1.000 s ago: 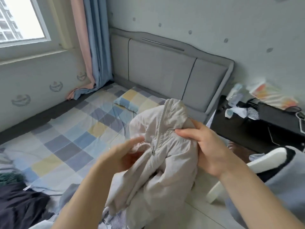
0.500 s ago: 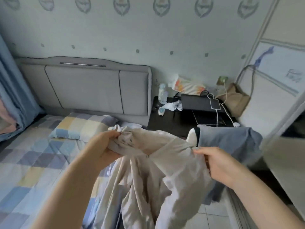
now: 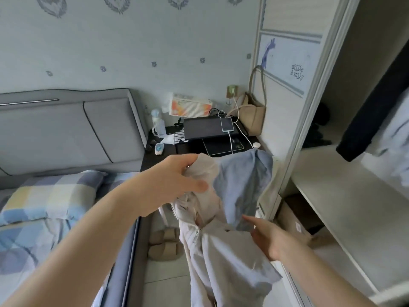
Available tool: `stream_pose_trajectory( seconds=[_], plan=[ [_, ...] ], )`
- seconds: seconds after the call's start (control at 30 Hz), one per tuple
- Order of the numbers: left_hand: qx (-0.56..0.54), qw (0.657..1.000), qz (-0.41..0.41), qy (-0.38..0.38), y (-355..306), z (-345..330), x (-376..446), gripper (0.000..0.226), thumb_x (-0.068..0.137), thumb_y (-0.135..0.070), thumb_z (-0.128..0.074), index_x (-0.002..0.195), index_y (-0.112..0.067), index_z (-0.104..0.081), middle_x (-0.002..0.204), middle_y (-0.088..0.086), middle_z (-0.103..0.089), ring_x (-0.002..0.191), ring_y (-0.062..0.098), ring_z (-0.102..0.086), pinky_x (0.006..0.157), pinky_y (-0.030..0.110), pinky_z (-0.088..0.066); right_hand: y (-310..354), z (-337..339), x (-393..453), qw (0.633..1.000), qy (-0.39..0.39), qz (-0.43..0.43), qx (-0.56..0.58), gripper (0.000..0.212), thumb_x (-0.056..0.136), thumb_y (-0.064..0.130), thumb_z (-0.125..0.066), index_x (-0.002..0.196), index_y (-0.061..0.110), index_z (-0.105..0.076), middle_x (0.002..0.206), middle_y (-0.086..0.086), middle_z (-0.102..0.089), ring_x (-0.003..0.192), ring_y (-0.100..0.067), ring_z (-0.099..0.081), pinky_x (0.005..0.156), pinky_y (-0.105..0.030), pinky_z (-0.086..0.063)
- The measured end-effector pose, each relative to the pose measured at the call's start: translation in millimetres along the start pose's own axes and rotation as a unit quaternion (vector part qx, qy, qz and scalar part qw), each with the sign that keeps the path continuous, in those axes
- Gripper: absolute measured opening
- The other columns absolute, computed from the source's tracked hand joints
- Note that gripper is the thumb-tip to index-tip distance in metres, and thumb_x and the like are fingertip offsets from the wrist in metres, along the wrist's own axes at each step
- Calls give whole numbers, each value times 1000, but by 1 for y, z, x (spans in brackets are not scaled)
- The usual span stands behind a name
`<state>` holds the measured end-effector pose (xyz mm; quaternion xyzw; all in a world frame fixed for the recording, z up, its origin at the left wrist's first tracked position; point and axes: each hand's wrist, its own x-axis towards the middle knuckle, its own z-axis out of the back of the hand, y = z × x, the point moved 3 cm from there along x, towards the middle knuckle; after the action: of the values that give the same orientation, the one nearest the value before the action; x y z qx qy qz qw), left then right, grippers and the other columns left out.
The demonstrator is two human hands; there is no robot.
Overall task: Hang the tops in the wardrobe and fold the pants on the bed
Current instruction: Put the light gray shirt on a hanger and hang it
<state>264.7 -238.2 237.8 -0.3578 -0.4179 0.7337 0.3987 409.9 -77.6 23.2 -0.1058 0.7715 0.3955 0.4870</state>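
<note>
A beige zip-up jacket (image 3: 221, 262) hangs in front of me over the floor between the bed (image 3: 26, 235) and the open wardrobe (image 3: 343, 196). My left hand (image 3: 170, 185) pinches it at the top, by the collar. My right hand (image 3: 272, 240) is lower and to the right, fingers spread against the cloth where the jacket meets a light blue garment (image 3: 243, 185). That blue garment drapes over something hidden just behind the jacket. No pants are in view.
A dark garment (image 3: 376, 103) and a pale blue one (image 3: 396, 138) hang inside the wardrobe above a white shelf. A black nightstand (image 3: 159, 158) holds a laptop, phone and cables. Slippers (image 3: 163, 244) lie on the floor by the bed. A checked pillow (image 3: 55, 193) sits by the headboard.
My view has swung right from the bed to the wardrobe. The jacket went from bunched in both hands to hanging from my left hand, and my right hand let go and dropped lower.
</note>
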Motion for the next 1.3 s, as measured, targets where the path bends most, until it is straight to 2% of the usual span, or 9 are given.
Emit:
stream_pose_trajectory(
  seconds=[0.23, 0.43, 0.57, 0.7, 0.8, 0.97, 1.1, 1.2, 1.3],
  plan=[
    [344, 938, 37, -32, 17, -28, 70, 29, 70, -30, -80, 87, -15, -62, 80, 4, -62, 78, 19, -59, 67, 34, -51, 31, 59, -17, 982, -99, 144, 78, 17, 91, 8, -55, 80, 2, -66, 71, -16, -66, 64, -26, -63, 60, -33, -51],
    [547, 826, 135, -29, 73, -46, 129, 26, 87, -20, -62, 111, -11, -57, 107, 8, -58, 105, 32, -61, 77, 36, -49, 51, 103, -82, 859, -285, 425, 17, 13, 87, 16, -52, 76, 18, -59, 59, -1, -55, 52, -14, -51, 44, -24, -37],
    [440, 893, 87, -40, 79, -55, 181, 15, 87, -4, -50, 90, -11, -64, 87, 9, -60, 86, 30, -57, 86, 42, -51, 49, 113, -103, 792, -388, 457, -115, 15, 95, 19, -53, 84, 9, -54, 73, -12, -55, 60, -11, -45, 53, -22, -37],
    [62, 992, 111, 5, 55, -66, 218, 15, 92, -2, -54, 84, 2, -66, 83, 20, -63, 78, 27, -58, 86, 45, -53, 54, 129, -99, 842, -390, 255, -271, 15, 95, 12, -46, 81, 6, -50, 71, -9, -50, 63, -16, -44, 58, -26, -37],
    [-190, 954, 167, 162, 27, -81, 230, 17, 91, -2, -58, 104, 6, -66, 99, 25, -69, 87, 32, -66, 87, 46, -55, 57, 124, -93, 816, -362, 79, -444, 17, 98, 23, -42, 91, 12, -52, 81, -3, -54, 69, -12, -45, 57, -20, -34],
    [-161, 931, 85, 318, -23, -106, 241, 27, 86, 3, -56, 110, 14, -63, 101, 27, -69, 84, 31, -69, 76, 35, -56, 95, 77, -63, 832, -354, 247, -349, 40, 84, 53, -52, 114, 26, -48, 101, 14, -59, 91, -4, -59, 78, -27, -49],
    [-118, 921, -18, 372, -46, -109, 249, 25, 80, -5, -66, 103, 6, -65, 95, 21, -71, 83, 27, -70, 77, 32, -57, 99, 81, -32, 797, -433, 208, -366, 27, 87, 40, -51, 103, 19, -57, 96, 0, -66, 87, -18, -63, 82, -39, -53],
    [-60, 927, -86, 359, -53, -95, 268, 29, 68, -16, -74, 95, -7, -73, 95, 16, -74, 91, 28, -72, 84, 37, -57, 87, 109, -41, 781, -508, 131, -339, 19, 93, 32, -49, 85, 17, -58, 83, -4, -63, 80, -24, -63, 69, -29, -49],
    [132, 933, -210, 262, -55, -90, 292, 22, 70, -28, -80, 80, -10, -70, 70, 1, -68, 66, 16, -64, 62, 30, -51, 87, 134, -81, 754, -579, 172, -259, 22, 91, 17, -55, 70, 25, -52, 72, 0, -58, 77, -25, -59, 57, -29, -38]
  ],
)
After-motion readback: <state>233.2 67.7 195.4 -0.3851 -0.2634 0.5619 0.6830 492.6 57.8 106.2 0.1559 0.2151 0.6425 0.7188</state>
